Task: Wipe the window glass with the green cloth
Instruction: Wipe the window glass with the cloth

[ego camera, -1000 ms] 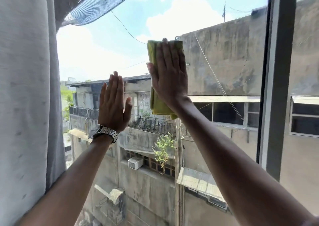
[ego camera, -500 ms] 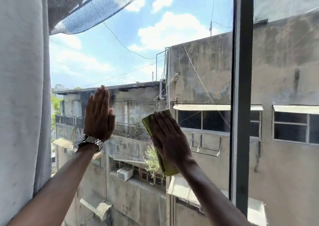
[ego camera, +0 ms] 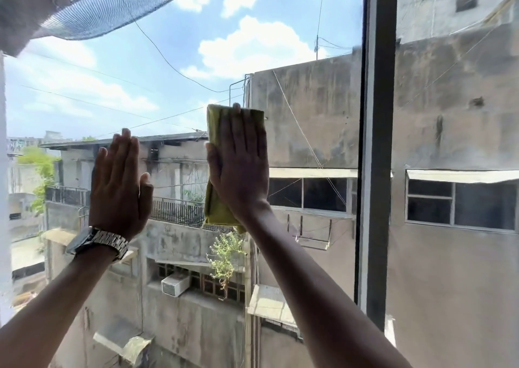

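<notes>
Left hand (ego camera: 119, 188): wristwatch (ego camera: 98, 244) worn; palm laid flat to window glass (ego camera: 179, 56), fingers straight and together, nothing gripped; bracing only, by appearance. Green cloth (ego camera: 214, 207): folded oblong, long axis approx. vertical, pinned to glass just right of left hand, well left of dark window frame (ego camera: 376, 154). Right hand (ego camera: 238, 168): spread flat over cloth, fingers extended and pressing, not clenched; cloth lies under palm and fingers, top edge showing past fingertips, bottom edge below wrist. Judgement: right hand is the working hand; next stroke prob. runs along cloth's long axis, w/ unwiped glass toward frame at right.
</notes>
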Tool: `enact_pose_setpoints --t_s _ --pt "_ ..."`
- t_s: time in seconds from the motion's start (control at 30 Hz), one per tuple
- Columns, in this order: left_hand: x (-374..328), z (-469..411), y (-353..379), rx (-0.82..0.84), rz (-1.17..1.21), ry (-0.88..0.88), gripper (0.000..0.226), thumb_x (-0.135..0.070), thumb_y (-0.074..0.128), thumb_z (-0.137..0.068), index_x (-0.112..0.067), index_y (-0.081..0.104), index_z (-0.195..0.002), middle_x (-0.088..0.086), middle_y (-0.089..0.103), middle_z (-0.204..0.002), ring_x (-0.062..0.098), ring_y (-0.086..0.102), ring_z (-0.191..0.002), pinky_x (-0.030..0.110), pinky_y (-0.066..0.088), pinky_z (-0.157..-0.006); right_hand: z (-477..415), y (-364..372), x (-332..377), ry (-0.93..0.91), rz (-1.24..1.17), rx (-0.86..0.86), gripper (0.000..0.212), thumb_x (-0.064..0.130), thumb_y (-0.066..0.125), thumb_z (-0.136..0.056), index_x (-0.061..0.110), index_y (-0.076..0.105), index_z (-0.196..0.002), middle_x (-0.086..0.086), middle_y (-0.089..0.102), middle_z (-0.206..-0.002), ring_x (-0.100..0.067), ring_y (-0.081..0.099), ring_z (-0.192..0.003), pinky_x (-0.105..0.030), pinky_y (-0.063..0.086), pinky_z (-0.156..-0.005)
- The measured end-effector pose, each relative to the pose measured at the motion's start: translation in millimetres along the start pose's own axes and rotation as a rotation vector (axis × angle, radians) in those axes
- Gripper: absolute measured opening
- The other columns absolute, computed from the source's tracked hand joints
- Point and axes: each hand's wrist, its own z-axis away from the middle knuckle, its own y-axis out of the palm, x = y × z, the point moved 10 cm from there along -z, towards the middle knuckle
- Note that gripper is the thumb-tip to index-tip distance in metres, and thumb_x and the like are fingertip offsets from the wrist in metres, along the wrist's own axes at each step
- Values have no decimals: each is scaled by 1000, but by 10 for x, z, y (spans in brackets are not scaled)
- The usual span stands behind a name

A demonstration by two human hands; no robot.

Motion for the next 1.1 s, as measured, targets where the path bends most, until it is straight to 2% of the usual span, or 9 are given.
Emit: enact_pose_setpoints --t_s 0.1,0.2,0.43,0.6,0.73,0.87,0.97,1.03,1.1 --pt "-8 24 -19 -11 -7 24 64 -29 23 -100 -3 13 -158 15 15 -168 23 11 -159 42 8 -132 113 124 443 -142 -55 37 61 39 38 -107 6 28 -157 -17 26 -166 -29 15 -157 -48 15 -128" --pt "-17 16 -32 -1 -1 39 62 -25 24 -101 -2 14 -158 16 17 -168 26 14 -158 48 15 -131 344 250 659 -238 -69 114 61 40 34 -107 6 26 -157 -17 25 -166 -29 15 -157 -46 14 -129" --pt "-88 -12 -95 47 1 0 61 -16 32 -98 4 22 -155 22 21 -166 32 19 -156 55 21 -127 1177 130 164 -407 46 201 62 38 41 -105 7 28 -157 -14 30 -165 -26 23 -155 -42 13 -131" --pt "-118 -14 -128 64 10 -18 60 -13 35 -98 6 24 -153 25 23 -164 35 21 -155 55 22 -127 1011 -101 -507 -337 131 191 61 39 36 -107 5 27 -157 -17 28 -164 -30 21 -155 -48 19 -130" --pt "-107 -8 -118 34 15 -11 60 -15 34 -98 5 25 -154 24 24 -164 33 21 -156 53 22 -128 544 -219 -776 -75 98 73 62 38 38 -107 4 25 -157 -18 24 -166 -31 18 -156 -50 19 -129" --pt "-48 -1 -55 2 15 -11 60 -21 29 -100 1 23 -155 21 23 -166 29 20 -157 50 19 -129 327 -170 -638 116 102 -24 62 39 35 -108 4 23 -157 -19 27 -165 -35 23 -154 -52 21 -128" --pt "-44 9 -28 -9 31 8 58 -22 32 -102 1 26 -154 21 27 -164 30 22 -156 49 18 -130 242 -24 -255 56 69 31 62 40 30 -108 4 20 -158 -20 23 -166 -33 19 -155 -51 19 -128" --pt "-51 2 -55 -16 -4 -9 52 -22 38 -102 2 37 -148 23 42 -156 32 35 -148 52 25 -125 236 71 106 -38 38 111 65 41 31 -107 4 19 -159 -18 19 -167 -31 14 -157 -50 17 -129" --pt "-48 84 -106 -7 -22 -148 43 -24 42 -101 -1 51 -137 22 55 -142 33 47 -134 52 32 -113 319 84 365 -99 -21 186 65 42 35 -106 4 21 -158 -17 19 -167 -30 14 -157 -48 16 -129"
